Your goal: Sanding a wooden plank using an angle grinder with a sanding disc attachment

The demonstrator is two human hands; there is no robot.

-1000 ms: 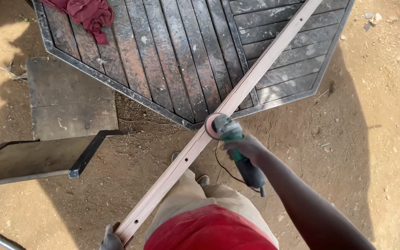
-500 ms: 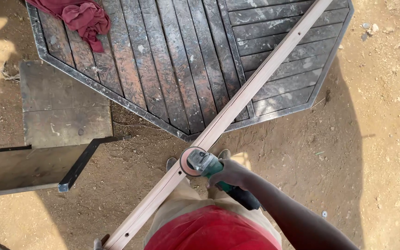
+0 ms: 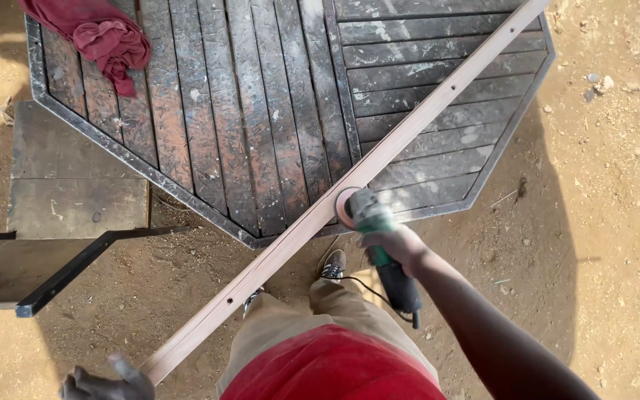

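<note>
A long, narrow wooden strip (image 3: 409, 130) runs diagonally from the lower left to the upper right across an octagonal slatted table top (image 3: 261, 96). My right hand (image 3: 398, 243) grips a green and black angle grinder (image 3: 379, 244), and its round sanding disc (image 3: 346, 204) presses on the strip near the table's lower edge. At the bottom left, my left hand (image 3: 105, 381) in a dark glove holds the near end of the strip.
A crumpled red cloth (image 3: 101, 37) lies on the table's upper left corner. A dark bench or stand (image 3: 61, 215) sits to the left. The grinder's cable (image 3: 350, 285) trails by my shoes (image 3: 332, 264). Sandy ground (image 3: 609, 185) surrounds everything.
The grinder slid down the strip toward me, then back up it toward the table. The view shifted, and my left hand has come more into view.
</note>
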